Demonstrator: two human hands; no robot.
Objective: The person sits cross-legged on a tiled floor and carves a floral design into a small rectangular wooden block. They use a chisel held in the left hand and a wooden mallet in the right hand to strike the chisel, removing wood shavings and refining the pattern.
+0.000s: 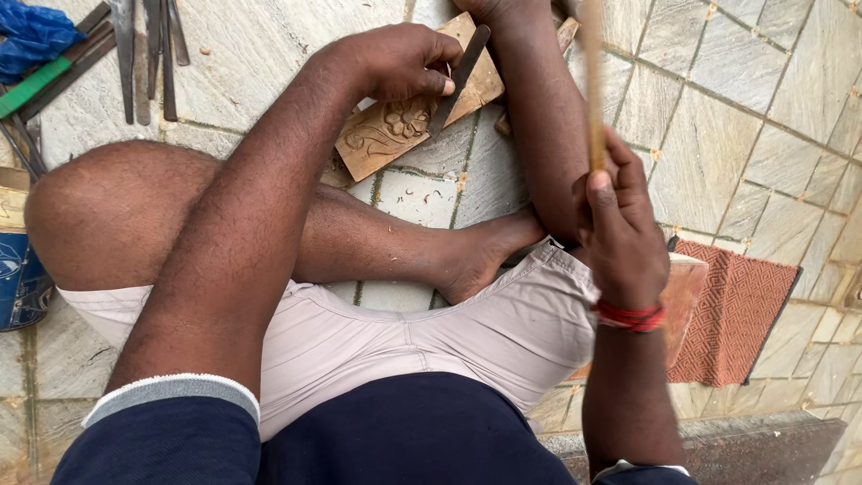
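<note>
We sit cross-legged on a grey stone-tile floor (718, 135), and our own bare legs and pale shorts fill the middle of the view, hiding much of the ground below the work. At the upper left lies a row of dark metal chisels and files (148, 54), next to a green-handled tool (36, 85) and a crumpled blue cloth (31, 36). A blue printed container (18, 278) stands at the left edge, just beside our knee. To the right, a red woven mat with a diamond pattern (736, 310) lies on the tiles, partly behind our right wrist.

The flat light-brown wooden panel with a carved flower and scrolls (386, 135) rests on the floor ahead of our shin, near the top centre; our right shin crosses over its far end. Our left hand (404, 63) is closed around a dark flat steel chisel (458, 76), whose tip touches the panel by the carved flower. Our right hand (620, 224) is raised and gripped tight around a slim, blurred wooden stick (594, 81) that points upward.
</note>
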